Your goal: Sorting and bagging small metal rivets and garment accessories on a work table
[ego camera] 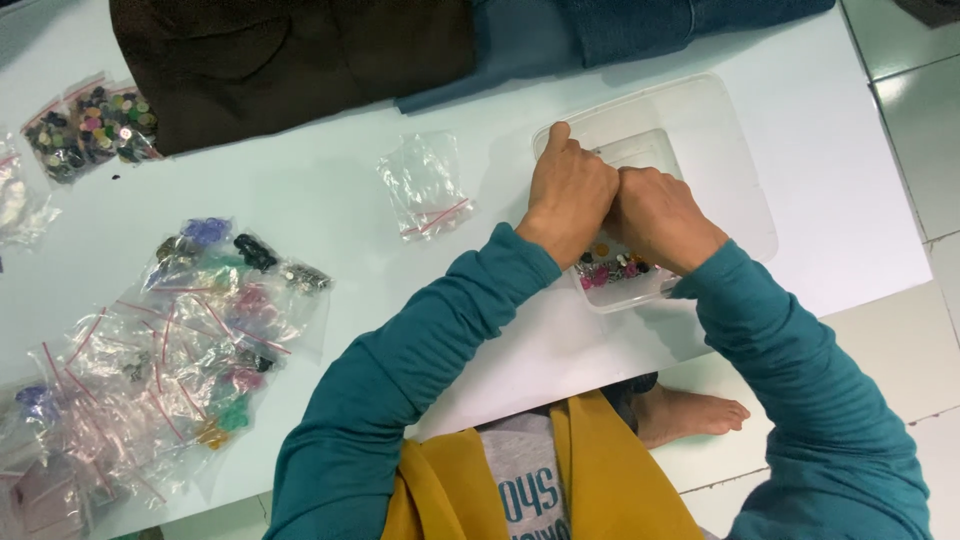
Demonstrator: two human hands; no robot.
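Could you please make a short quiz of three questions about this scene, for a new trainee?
1. True or false: both hands are over the clear plastic tray.
2. What lies in the near end of the tray: A) coloured buttons, B) coins, C) screws?
3. Where is the single empty zip bag: on the left of the left hand, or on the right of the right hand?

Key
1. True.
2. A.
3. On the left of the left hand.
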